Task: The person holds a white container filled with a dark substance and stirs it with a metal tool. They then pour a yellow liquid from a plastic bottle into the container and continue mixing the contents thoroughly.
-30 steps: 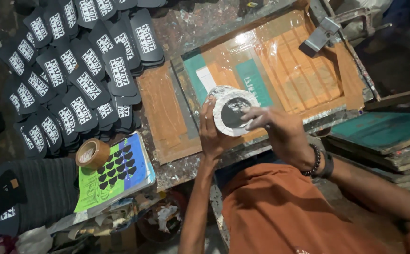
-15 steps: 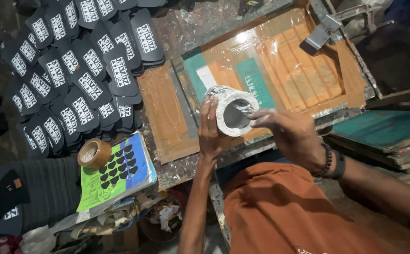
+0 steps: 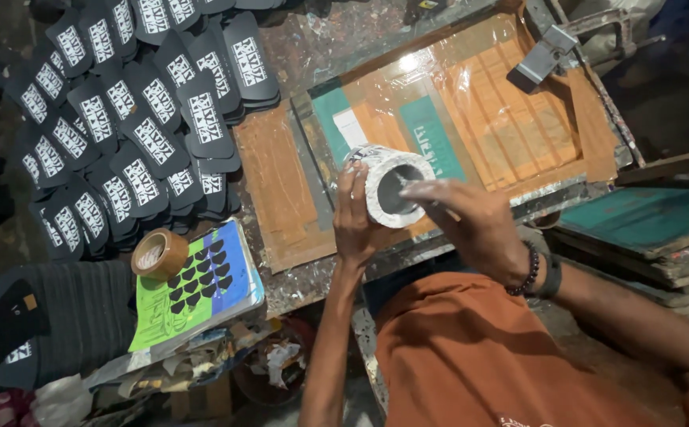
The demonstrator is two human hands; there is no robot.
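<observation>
My left hand (image 3: 357, 217) grips the side of a white, paint-smeared round container (image 3: 384, 183), tilted with its dark open mouth toward me. My right hand (image 3: 471, 225) reaches to the container's mouth with its fingers pinched around a thin stick-like tool that dips inside; the tool is mostly hidden. Both hands hover over the near edge of a wooden screen-printing frame (image 3: 281, 190) with an orange taped mesh and teal patches.
Rows of black printed shoe-sole pieces (image 3: 135, 119) cover the table's left. A roll of brown tape (image 3: 159, 253) lies on a green and blue sheet with black shapes (image 3: 202, 289). A metal clamp (image 3: 546, 51) holds the frame's far right. Stacked teal frames (image 3: 645, 225) lie right.
Both hands and the container have shifted slightly right and up over the frame. The container's mouth has tilted more toward me, and my right hand now reaches into it.
</observation>
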